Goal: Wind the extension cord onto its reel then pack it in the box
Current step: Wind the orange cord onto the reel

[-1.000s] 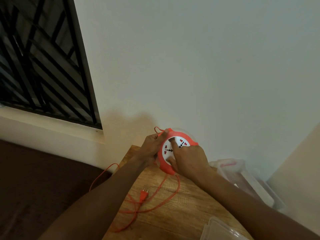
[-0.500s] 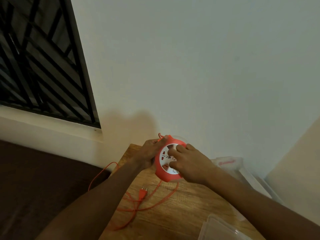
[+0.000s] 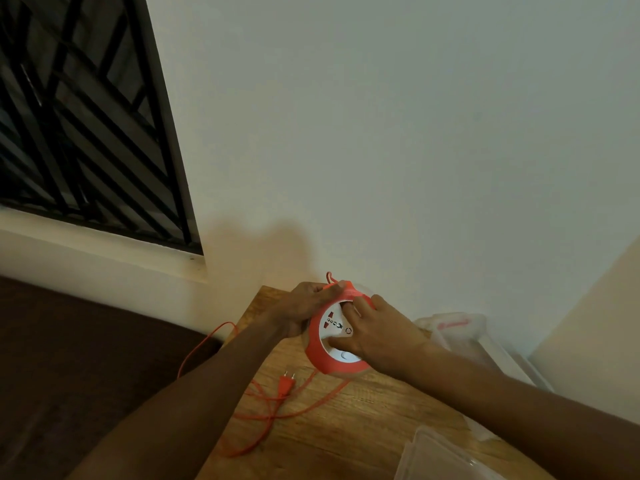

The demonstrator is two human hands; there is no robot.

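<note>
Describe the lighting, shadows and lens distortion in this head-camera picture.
Head view: dim, warm light; a soft shadow of the hands on the wall behind the reel; wide-angle bending slants the window grille; the clear box is hazy and low in contrast; no glare on the table.

Both hands fwd, L hand (image 3: 304, 306) curled, R hand (image 3: 377, 332) fingers bent.
</note>
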